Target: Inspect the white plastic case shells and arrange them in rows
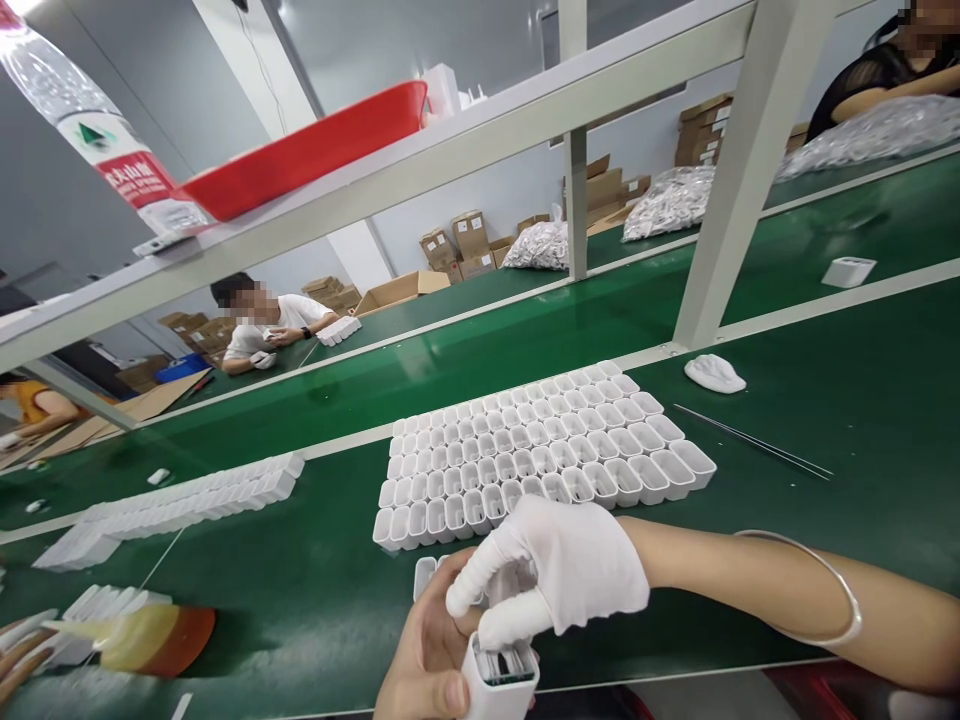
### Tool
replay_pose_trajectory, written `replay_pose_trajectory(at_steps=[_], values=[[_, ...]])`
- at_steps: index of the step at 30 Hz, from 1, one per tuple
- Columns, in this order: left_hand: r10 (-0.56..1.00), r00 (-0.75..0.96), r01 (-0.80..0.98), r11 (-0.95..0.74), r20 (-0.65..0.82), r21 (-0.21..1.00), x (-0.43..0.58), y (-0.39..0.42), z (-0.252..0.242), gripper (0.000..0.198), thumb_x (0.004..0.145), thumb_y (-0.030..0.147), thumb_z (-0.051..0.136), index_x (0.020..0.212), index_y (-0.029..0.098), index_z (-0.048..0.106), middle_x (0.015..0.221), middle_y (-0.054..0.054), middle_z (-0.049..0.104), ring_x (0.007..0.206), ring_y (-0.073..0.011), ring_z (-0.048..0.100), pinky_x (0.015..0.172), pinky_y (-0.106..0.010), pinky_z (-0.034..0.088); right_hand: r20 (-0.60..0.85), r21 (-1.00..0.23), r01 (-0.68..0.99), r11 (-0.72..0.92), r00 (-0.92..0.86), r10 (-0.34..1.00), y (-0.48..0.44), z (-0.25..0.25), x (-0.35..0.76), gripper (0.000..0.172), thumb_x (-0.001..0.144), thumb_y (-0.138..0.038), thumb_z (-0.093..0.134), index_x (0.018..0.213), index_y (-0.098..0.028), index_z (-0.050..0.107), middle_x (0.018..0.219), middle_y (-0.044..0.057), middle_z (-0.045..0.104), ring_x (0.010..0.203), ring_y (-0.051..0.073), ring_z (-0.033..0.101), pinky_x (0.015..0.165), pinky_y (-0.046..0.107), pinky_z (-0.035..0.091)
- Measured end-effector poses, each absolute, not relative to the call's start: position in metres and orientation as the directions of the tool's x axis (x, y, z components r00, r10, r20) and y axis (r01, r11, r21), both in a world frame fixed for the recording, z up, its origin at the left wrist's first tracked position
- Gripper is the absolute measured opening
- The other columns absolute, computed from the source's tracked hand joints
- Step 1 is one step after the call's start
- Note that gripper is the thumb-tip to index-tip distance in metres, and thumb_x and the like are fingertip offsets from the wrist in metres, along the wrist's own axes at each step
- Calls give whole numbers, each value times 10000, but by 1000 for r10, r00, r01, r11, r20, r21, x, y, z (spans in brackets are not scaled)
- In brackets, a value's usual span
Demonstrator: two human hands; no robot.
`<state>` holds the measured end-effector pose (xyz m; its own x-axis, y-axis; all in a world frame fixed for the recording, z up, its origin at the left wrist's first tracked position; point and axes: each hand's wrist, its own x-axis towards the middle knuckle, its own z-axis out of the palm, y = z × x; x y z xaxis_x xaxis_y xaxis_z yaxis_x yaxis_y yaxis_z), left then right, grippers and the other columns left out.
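Note:
My bare left hand [424, 665] grips a white plastic housing [501, 690] upright near the bottom of the view. A green circuit board [510, 672] with pale wires or pins shows inside its open top. My right hand [555, 570], in a white glove, is bent over that opening. Its thumb and a finger are curled close together at the rim; anything between their tips is hidden. Just beyond my hands stand rows of white open-topped housings [544, 440], some with dark parts inside. One or two more housings [425, 573] stand partly hidden behind my left hand.
Tweezers [754, 440] and a crumpled white item [715, 373] lie to the right. At left, another person's hand [22, 650] is near an orange-yellow squeeze bottle [157, 640]. A shelf post [739, 190] rises from the green bench; a red tray [315, 150] sits above.

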<state>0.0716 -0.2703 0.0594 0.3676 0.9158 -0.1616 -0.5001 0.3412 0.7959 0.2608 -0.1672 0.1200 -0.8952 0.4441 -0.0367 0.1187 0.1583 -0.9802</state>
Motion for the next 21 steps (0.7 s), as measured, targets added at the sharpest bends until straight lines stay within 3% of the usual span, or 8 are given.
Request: replay_pose_trajectory(at_steps=[4,9,14,17,21], values=[[899,401,-512,381,-178,770,67,-270,60,934,599,410,954,1411,265,516,976,-79,732,851,-314,745,753,-372,606,16,-981,57,186,-928,371,-159,118,265,416,790,-446,772,1108,-179,792,867,33,749,699,111,662,643,175,544],[890,417,-520,398,-182,756,65,-269,58,889,595,350,963,1373,251,546,882,-54,727,804,-285,748,675,-298,597,31,-951,78,299,-939,343,-160,110,264,364,809,-385,749,1122,-203,786,834,1,753,648,94,653,619,161,523],[891,422,-499,384,-168,777,69,-265,56,956,560,356,973,1402,252,533,943,-77,744,887,-341,749,773,-372,595,174,-806,24,592,-945,276,-171,111,262,240,875,-250,648,1069,-309,777,891,-34,755,790,111,696,740,164,529],[898,417,-500,357,-141,789,70,-264,57,996,528,390,990,1401,232,536,883,-72,745,1004,-373,719,830,-384,574,192,-768,-13,641,-958,211,-175,122,266,282,931,-213,581,1151,-295,737,973,-6,754,887,122,705,802,167,524],[929,353,-523,298,-116,799,73,-268,54,978,571,409,973,1423,264,515,1081,-111,726,1076,-385,687,904,-432,538,149,-787,11,617,-967,208,-177,126,261,295,957,-280,587,1236,-280,683,1104,24,731,1010,154,699,896,189,516]])
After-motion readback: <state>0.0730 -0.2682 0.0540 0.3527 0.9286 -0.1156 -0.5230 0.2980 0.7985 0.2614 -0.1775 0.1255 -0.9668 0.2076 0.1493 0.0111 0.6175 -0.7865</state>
